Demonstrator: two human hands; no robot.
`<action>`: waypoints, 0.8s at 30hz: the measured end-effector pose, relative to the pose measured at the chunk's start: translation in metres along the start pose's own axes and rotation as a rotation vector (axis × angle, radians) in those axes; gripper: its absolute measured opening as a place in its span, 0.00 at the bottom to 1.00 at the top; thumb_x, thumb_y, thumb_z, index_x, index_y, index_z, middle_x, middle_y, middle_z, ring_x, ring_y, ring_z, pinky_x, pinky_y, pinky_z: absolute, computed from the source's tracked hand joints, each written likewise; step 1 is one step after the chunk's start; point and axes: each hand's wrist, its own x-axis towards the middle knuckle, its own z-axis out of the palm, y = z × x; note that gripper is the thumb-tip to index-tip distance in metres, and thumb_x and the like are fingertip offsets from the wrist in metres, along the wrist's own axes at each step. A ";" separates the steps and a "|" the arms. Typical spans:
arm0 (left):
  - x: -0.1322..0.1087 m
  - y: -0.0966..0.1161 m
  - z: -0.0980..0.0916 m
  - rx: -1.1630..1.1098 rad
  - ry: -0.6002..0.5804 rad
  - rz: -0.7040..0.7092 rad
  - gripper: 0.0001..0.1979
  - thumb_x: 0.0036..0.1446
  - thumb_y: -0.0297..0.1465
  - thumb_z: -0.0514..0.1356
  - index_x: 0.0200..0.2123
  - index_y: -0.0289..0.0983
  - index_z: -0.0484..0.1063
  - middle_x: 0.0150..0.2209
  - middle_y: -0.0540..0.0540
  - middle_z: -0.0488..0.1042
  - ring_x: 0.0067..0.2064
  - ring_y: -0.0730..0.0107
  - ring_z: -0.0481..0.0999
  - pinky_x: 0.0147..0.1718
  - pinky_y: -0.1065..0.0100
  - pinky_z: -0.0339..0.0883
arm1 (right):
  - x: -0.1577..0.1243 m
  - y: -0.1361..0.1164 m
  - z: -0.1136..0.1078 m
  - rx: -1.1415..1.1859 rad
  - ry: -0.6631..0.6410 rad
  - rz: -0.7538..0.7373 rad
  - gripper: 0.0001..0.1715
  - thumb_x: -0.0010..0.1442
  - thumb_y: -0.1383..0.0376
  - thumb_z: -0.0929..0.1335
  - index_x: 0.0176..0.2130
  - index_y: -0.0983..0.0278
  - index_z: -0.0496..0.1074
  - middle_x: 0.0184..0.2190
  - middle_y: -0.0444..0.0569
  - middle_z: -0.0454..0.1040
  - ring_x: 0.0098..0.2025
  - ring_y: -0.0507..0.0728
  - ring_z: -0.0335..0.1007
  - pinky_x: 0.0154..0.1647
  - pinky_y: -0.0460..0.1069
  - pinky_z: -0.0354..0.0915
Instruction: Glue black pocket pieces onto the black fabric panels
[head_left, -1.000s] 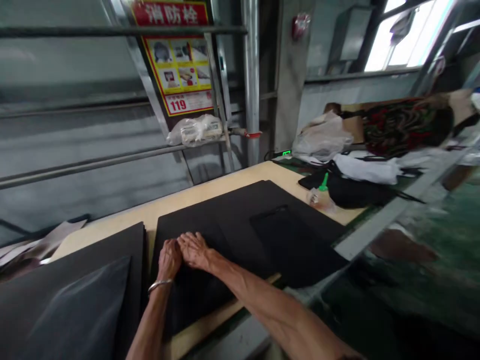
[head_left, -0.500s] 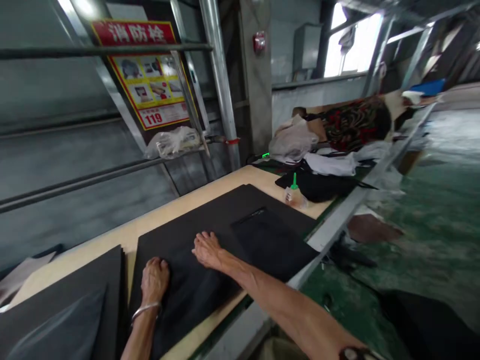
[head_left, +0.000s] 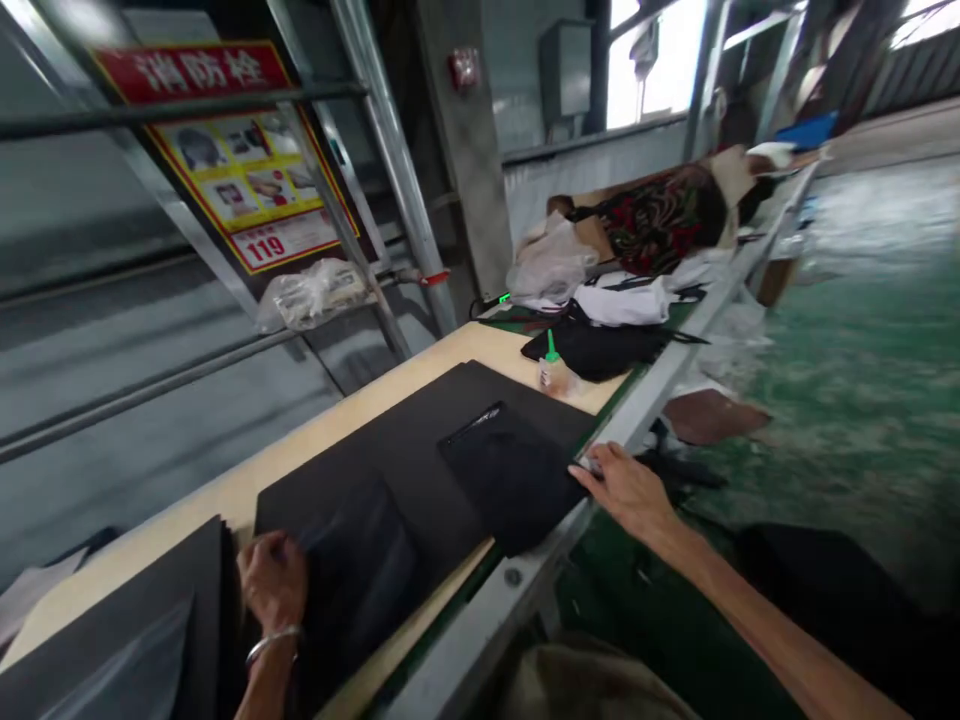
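Note:
My left hand, with a silver bangle at the wrist, is closed at the left edge of a dark fabric piece lying on a black board. What its curled fingers pinch is too small to make out. At the table's metal edge, my right hand has thumb and fingers together at the right corner of a second dark piece, which has a shiny strip along its top. Whether it grips that corner is unclear.
A glue bottle with a green tip stands behind the board. More black boards lie at the left. Black cloth, white cloth and plastic bags are piled further back. A metal rail runs along the table's front.
My right hand has moved right, off the near fabric piece to the table edge. My left hand has curled its fingers, and the near fabric is now raised in folds. The view has shifted right.

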 end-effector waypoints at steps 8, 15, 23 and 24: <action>-0.004 0.186 0.023 -0.035 -0.302 0.632 0.14 0.64 0.33 0.50 0.47 0.39 0.71 0.47 0.41 0.76 0.50 0.54 0.71 0.49 0.50 0.60 | -0.018 0.006 0.007 0.342 -0.071 0.056 0.17 0.62 0.51 0.64 0.40 0.62 0.68 0.31 0.49 0.76 0.35 0.59 0.75 0.35 0.50 0.64; -0.048 0.338 0.079 0.012 -0.645 1.194 0.22 0.58 0.22 0.52 0.55 0.40 0.67 0.55 0.40 0.73 0.53 0.53 0.66 0.47 0.49 0.59 | -0.034 0.007 0.014 0.787 -0.024 0.159 0.20 0.54 0.50 0.65 0.39 0.62 0.67 0.17 0.39 0.66 0.21 0.56 0.66 0.27 0.49 0.59; -0.048 0.356 0.112 0.172 -0.721 1.323 0.18 0.55 0.21 0.53 0.49 0.37 0.70 0.49 0.39 0.74 0.54 0.51 0.63 0.46 0.48 0.58 | -0.039 0.013 0.018 0.970 0.085 0.336 0.22 0.49 0.52 0.69 0.40 0.63 0.70 0.21 0.43 0.73 0.23 0.55 0.66 0.25 0.48 0.58; -0.046 0.356 0.113 0.173 -0.730 1.325 0.17 0.55 0.21 0.53 0.47 0.37 0.70 0.48 0.39 0.74 0.53 0.51 0.63 0.46 0.48 0.58 | -0.040 0.013 0.019 1.001 0.088 0.358 0.23 0.48 0.51 0.69 0.39 0.63 0.70 0.21 0.43 0.73 0.22 0.54 0.65 0.24 0.48 0.57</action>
